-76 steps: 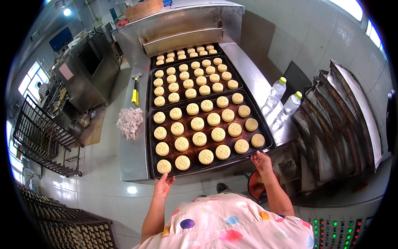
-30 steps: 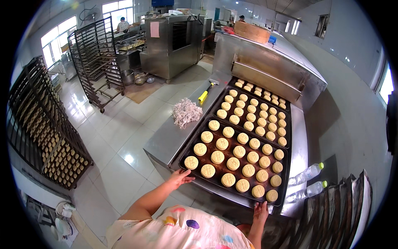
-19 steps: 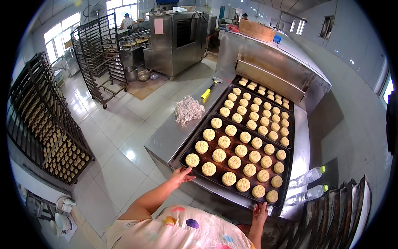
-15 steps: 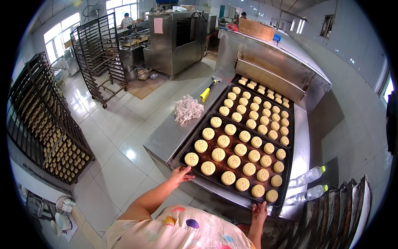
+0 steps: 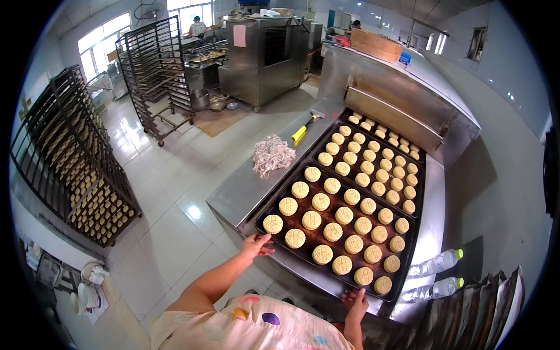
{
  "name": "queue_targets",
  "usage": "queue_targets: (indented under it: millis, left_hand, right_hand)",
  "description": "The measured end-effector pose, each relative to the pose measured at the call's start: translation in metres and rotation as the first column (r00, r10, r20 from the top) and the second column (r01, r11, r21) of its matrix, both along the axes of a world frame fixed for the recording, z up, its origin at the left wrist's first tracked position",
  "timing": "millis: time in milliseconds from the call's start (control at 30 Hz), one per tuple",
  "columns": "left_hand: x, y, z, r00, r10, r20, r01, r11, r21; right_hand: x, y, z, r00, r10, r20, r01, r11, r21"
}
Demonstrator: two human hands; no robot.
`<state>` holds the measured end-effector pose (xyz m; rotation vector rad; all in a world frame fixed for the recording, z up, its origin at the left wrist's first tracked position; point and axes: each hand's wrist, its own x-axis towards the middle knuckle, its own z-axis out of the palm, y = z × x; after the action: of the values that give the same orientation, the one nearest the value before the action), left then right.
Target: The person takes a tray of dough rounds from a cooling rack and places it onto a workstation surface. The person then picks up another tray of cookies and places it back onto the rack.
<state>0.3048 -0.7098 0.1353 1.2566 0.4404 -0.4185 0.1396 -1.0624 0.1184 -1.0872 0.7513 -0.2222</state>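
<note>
Standing at the far left, a tall dark metal rack (image 5: 76,153) carries trays of small round pale pieces, with white plastic buckets (image 5: 88,296) below its nearer end. Next comes a second dark metal rack (image 5: 153,76) on wheels, and beyond it, in the background, a person in a patterned top (image 5: 197,27). A silvery round pot (image 5: 199,100) sits on the floor beside a bulky stainless-steel machine (image 5: 251,67) with a pink sheet on its side. At the near left end of the long stainless-steel table (image 5: 239,198) is the bare left hand (image 5: 255,246), its thumb at the rim of a black rectangular baking tray (image 5: 333,202) and its other fingers loosely spread below; whether they grip cannot be told. Farther back on the table lie a tangled white string bundle (image 5: 273,156) and a yellow-handled scraper (image 5: 300,133). The tray lies flat on the table's near end, bearing rows of round cream-yellow cakes with patterned tops (image 5: 333,231); two similar trays (image 5: 382,186) run on behind it to a stainless-steel housing (image 5: 402,87). The bare right hand (image 5: 354,299) is at the tray's front edge, near its right corner, fingers bent; whether they grasp it cannot be told. Rightmost are two clear plastic bottles with yellow-green caps (image 5: 437,263), side by side, and dark thin trays stacked on edge (image 5: 478,318)
</note>
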Motion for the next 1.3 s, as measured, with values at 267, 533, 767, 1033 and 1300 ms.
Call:
queue_targets:
  millis: [267,533,767,1033,1300]
  left_hand:
    - [-0.001,-0.002,-0.004,1.000,0.024,-0.018,-0.023,0.997,0.080]
    - [-0.003,0.002,-0.012,0.999,-0.019,-0.039,0.020,0.999,0.028]
    - [-0.085,0.092,-0.038,0.963,-0.269,-0.010,0.265,0.952,-0.152]
    - [-0.227,0.313,-0.083,0.965,0.174,-0.196,-0.190,0.979,-0.068]
    - [-0.327,0.423,-0.089,0.800,0.554,-0.230,-0.583,0.809,-0.079]
  right_hand:
    - [0.030,0.070,0.001,0.831,0.556,0.001,-0.555,0.830,0.058]
    - [0.051,0.121,-0.004,0.680,0.733,0.013,-0.732,0.680,-0.032]
    - [0.036,0.188,-0.013,0.643,0.763,-0.068,-0.764,0.635,-0.111]
    - [0.023,0.347,-0.010,0.483,0.869,-0.106,-0.876,0.480,-0.053]
    - [0.043,0.531,-0.008,0.108,0.987,-0.117,-0.993,0.101,-0.064]
